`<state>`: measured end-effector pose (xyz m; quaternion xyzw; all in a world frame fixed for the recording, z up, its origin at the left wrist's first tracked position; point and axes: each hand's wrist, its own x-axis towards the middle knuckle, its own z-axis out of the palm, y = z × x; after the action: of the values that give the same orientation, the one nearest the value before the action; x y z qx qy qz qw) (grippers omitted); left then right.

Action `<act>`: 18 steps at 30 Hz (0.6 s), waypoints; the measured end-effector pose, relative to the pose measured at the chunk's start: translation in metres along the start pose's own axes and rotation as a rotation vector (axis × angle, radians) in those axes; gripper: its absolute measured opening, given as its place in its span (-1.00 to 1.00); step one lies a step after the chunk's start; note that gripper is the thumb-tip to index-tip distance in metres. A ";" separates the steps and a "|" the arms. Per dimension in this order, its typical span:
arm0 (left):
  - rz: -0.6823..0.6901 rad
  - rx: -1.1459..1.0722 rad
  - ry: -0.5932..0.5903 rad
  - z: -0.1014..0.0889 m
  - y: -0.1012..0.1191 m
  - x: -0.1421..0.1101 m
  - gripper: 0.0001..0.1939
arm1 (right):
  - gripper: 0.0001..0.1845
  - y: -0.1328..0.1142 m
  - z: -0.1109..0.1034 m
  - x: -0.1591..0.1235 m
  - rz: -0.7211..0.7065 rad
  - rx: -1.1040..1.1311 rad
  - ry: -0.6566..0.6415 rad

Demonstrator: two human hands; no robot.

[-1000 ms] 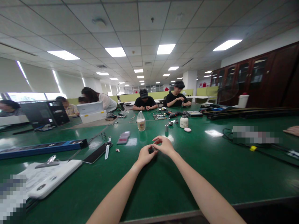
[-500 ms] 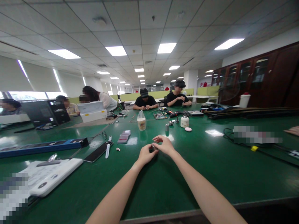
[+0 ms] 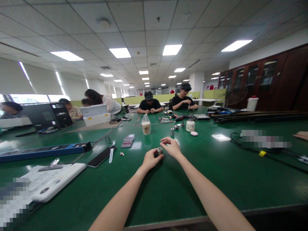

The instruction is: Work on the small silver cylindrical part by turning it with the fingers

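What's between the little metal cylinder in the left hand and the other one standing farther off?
In the head view, the right hand, fingers curved, comes between the held cylinder and the standing cylinder; green tabletop shows around it.

We are in a big office. We see bright lights [image 3: 172, 50] in the ceiling [image 3: 131, 17], white desks [image 3: 209, 101] by low yellow-green walls [image 3: 214, 94], blinds [image 3: 43, 77] on the windows [image 3: 26, 98], and tall brown cupboards [image 3: 290, 75] with glass doors [image 3: 268, 77].

Left in the frame, you find a blue bar [image 3: 45, 153]; at centre, a bagged cup [image 3: 146, 127]; right of centre, a white jar [image 3: 190, 125] beside a pink disc [image 3: 193, 133]; upper right, wooden cabinets [image 3: 267, 78].
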<state>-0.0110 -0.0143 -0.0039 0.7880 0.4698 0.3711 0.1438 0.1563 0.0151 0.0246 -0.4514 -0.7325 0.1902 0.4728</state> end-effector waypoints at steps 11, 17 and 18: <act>0.014 0.009 0.022 0.002 -0.002 0.000 -0.76 | -0.76 0.046 -0.013 -0.011 0.249 -0.168 -0.038; 0.014 0.018 0.022 0.002 -0.003 0.000 -0.76 | -0.74 0.050 -0.011 -0.011 0.262 -0.196 -0.052; 0.014 0.019 0.021 0.002 -0.003 0.000 -0.76 | -0.75 0.050 -0.010 -0.012 0.262 -0.196 -0.054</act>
<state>-0.0112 -0.0128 -0.0068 0.7886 0.4693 0.3759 0.1287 0.1906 0.0294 -0.0117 -0.5816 -0.6949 0.1902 0.3778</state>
